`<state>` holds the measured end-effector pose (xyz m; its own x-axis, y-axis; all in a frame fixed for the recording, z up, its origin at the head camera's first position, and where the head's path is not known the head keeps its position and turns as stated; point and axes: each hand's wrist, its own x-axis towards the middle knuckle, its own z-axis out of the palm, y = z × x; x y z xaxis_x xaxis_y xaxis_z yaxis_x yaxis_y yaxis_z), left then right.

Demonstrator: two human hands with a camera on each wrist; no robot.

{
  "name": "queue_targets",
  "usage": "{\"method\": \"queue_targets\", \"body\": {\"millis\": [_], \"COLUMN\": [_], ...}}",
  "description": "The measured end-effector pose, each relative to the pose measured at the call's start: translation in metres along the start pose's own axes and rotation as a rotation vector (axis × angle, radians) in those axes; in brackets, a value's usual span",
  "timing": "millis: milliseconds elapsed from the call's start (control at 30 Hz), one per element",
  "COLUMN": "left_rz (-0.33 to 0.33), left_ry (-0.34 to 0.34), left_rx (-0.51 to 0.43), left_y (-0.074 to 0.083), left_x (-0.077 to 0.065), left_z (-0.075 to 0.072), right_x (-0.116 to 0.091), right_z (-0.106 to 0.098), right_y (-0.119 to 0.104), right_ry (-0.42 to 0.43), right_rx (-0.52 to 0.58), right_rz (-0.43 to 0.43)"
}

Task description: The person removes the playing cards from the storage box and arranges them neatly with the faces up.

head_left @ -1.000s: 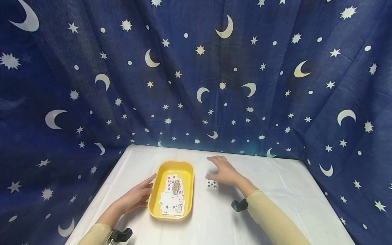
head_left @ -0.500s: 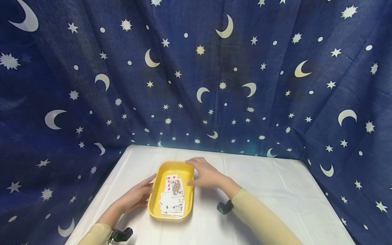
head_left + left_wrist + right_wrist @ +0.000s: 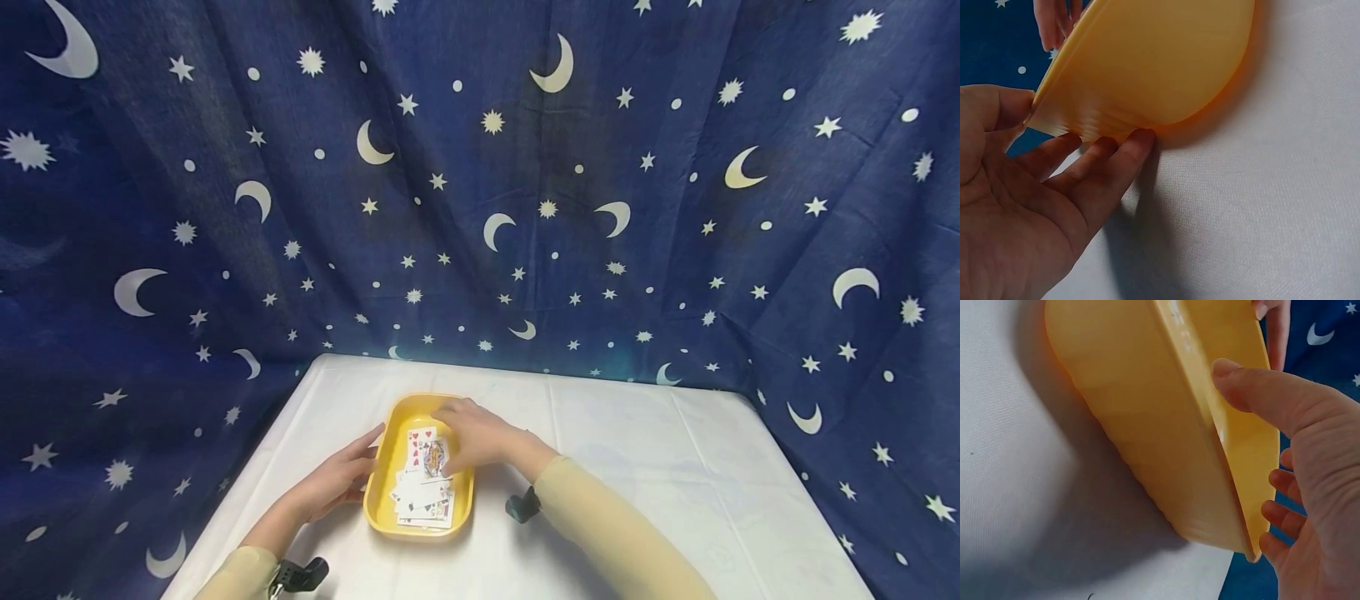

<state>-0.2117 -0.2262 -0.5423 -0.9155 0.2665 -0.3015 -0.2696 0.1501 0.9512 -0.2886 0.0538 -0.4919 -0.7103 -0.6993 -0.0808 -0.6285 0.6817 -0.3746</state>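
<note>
Although its fingertips are partly hidden in the head view, the left hand [image 3: 337, 481] pinches the yellow tray [image 3: 408, 410] on the white table [image 3: 622, 500], its long axis running away from the person; inside, cards [image 3: 426, 493] overlap, some faces covered; the right hand [image 3: 482, 436], spread, hangs over the right rim.

Inside the yellow tray [image 3: 414, 412], toward its far end, the hearts card [image 3: 414, 447] bears red heart signs, its corner number too small to read; overlapping that card, nearer the middle of the tray, the court card [image 3: 433, 458] carries a printed coloured figure and a tiny dark corner mark, its letter unclear; in the near half of the tray, the overlapping cards [image 3: 424, 498] show small black pips, their numbers too blurred to make out.
</note>
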Motion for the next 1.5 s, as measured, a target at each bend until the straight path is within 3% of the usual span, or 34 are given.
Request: {"method": "queue_targets", "body": {"millis": [867, 1500], "left_rz": [-0.002, 0.007], "left_ry": [0.001, -0.006], "left_rx": [-0.025, -0.024], "left_y": [-0.002, -0.003], "left_x": [0.002, 0.000], "left_z": [0.001, 0.000], "right_x": [0.024, 0.029], "right_z": [0.014, 0.020], "right_y": [-0.012, -0.015], "right_ry": [-0.154, -0.150], "right_rx": [-0.346, -0.377], "right_rz": [0.060, 0.093]}}
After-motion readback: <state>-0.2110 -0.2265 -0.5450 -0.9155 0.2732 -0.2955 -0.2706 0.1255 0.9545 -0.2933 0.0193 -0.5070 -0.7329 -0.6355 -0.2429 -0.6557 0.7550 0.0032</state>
